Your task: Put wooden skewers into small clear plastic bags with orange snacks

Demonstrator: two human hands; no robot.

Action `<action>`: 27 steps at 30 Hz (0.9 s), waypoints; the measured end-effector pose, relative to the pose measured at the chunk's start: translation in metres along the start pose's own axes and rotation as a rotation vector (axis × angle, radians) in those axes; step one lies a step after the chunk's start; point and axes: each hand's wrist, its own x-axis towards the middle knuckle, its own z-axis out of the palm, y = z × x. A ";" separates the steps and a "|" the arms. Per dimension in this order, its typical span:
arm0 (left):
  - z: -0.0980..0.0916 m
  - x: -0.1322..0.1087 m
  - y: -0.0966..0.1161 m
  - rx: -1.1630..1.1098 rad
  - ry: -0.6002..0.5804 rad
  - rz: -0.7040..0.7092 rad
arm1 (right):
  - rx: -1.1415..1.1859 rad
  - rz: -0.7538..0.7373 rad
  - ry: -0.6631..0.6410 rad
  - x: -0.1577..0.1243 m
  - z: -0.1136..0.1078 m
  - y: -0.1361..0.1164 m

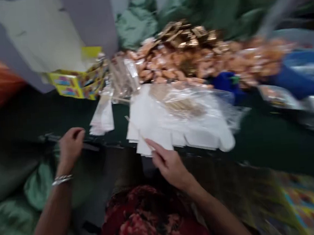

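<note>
My right hand pinches a thin pale wooden stick between thumb and forefinger. The stick points up and left across white paper sheets or bags lying at the table's front edge. My left hand is at the left, near the table edge, with its fingers curled together. Whatever it may hold is hidden. To the right of that hand lies a small fan of white slips. Clear plastic with a bundle of light brown sticks rests on top of the white sheets.
A yellow printed box stands at the back left beside clear wrappers. Behind the sheets spreads a heap of orange-brown wrapped pieces. A blue container is at the right. Green sacks lie behind.
</note>
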 end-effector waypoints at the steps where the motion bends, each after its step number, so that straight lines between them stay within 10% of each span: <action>1: -0.006 0.004 -0.013 0.039 -0.006 -0.018 | 0.002 -0.025 -0.004 0.005 0.000 0.006; 9: 0.013 0.056 0.018 0.289 0.014 -0.023 | 0.007 -0.115 -0.086 0.020 0.007 -0.001; 14: 0.025 0.064 0.032 0.280 -0.291 -0.044 | 0.037 -0.101 -0.084 0.030 0.011 0.004; 20: 0.027 0.060 0.023 0.256 -0.327 -0.125 | 0.005 -0.070 -0.074 0.033 0.004 0.008; 27: 0.038 0.076 0.049 0.396 -0.187 0.295 | -0.045 -0.060 -0.035 0.044 -0.005 0.003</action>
